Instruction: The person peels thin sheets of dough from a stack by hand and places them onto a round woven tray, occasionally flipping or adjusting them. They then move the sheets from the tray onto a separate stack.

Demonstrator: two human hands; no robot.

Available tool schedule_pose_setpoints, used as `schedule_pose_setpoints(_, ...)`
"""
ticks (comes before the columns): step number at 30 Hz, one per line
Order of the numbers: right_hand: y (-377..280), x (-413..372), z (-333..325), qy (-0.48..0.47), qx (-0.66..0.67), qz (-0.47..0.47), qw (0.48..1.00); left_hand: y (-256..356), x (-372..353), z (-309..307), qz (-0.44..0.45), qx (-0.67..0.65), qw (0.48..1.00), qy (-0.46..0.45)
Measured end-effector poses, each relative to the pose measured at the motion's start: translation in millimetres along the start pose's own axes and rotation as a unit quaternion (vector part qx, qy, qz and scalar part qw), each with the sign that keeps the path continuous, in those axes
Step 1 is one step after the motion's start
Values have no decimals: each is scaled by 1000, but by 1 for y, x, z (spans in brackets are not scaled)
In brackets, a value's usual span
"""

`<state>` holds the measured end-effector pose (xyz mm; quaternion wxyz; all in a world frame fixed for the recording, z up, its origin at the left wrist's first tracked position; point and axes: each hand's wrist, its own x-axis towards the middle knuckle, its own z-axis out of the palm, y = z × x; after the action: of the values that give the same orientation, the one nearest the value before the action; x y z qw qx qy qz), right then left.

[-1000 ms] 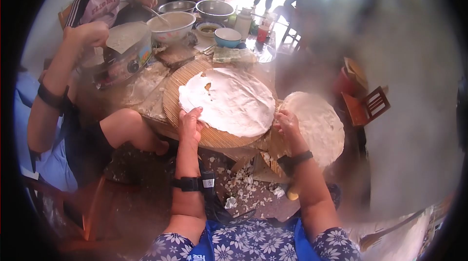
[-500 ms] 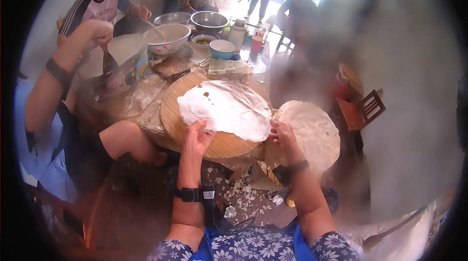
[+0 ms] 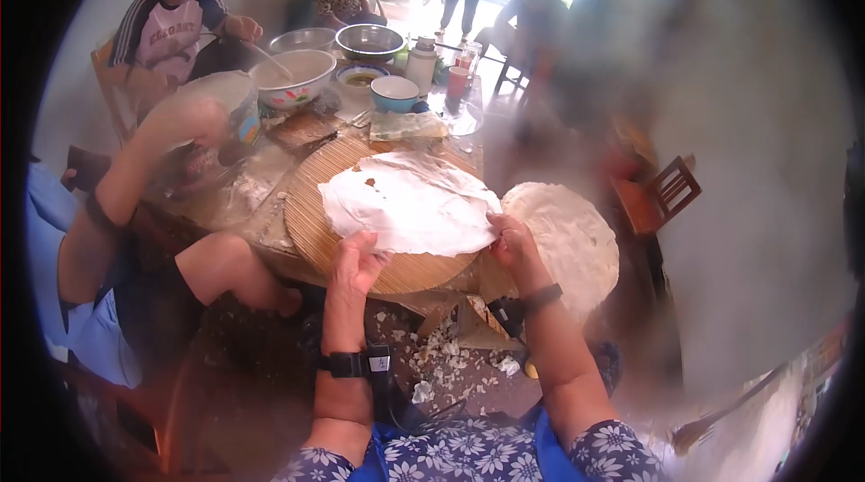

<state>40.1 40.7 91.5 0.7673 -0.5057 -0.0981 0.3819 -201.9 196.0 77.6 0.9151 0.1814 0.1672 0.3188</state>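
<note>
Pinches the right end of a thin white sheet [image 3: 410,207] between the thumb and fingers of the right hand [image 3: 512,241], near the centre of the frame. Brings the left hand [image 3: 359,264] to the lower left edge of the same sheet, thumb up and fingers loosely curled; cannot tell whether pinching there or only touching. Has the sheet over a round slatted board [image 3: 311,212] in the middle of the frame, with folds at its upper right and a small brownish spot or gap at its upper left. Shows a second, paler round sheet [image 3: 572,239] just right of the board, partly behind the right wrist.

Has the board on a flour-smeared worktop [image 3: 261,194]. Bears beyond the board, toward the upper middle of the frame, a flat pale packet [image 3: 408,126], a turquoise bowl [image 3: 395,96], a dish of liquid [image 3: 362,77], a flask [image 3: 421,66], a red cup [image 3: 458,81], a metal bowl [image 3: 369,40] and a large white bowl [image 3: 293,86] with a long-handled utensil in it.

Shows a co-worker's blurred hand [image 3: 203,122] at left, near a large container, and a seated person [image 3: 167,40] at upper left. Shows pale scraps [image 3: 441,356] on the floor at lower centre, and a wooden chair [image 3: 676,189] at right
</note>
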Motion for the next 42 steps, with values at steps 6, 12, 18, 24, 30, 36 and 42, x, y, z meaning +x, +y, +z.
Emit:
schedule_pose_setpoints(6,-1,6,-2,36,-41,-72,996,-2,15,-16,58,15,997,54)
schedule_pose_setpoints(12,-24,-7,-17,49,-94,-160,981,-21,18,-6,88,47,994,48)
schedule_pose_setpoints(18,-81,-23,-78,53,-72,-228,970,-77,12,52,89,66,992,-67)
schedule_pose_setpoints(24,-147,-78,-156,108,-76,-288,949,-169,26,112,36,82,986,-140)
schedule_pose_setpoints(30,-138,-56,-277,167,-5,-234,958,-247,50,113,-39,171,983,-61)
schedule_pose_setpoints(36,-102,-53,-311,265,-74,-212,938,-270,57,90,-91,316,942,59)
schedule_pose_setpoints(42,-100,-47,-317,313,-309,-265,858,-270,59,92,-93,367,922,85)
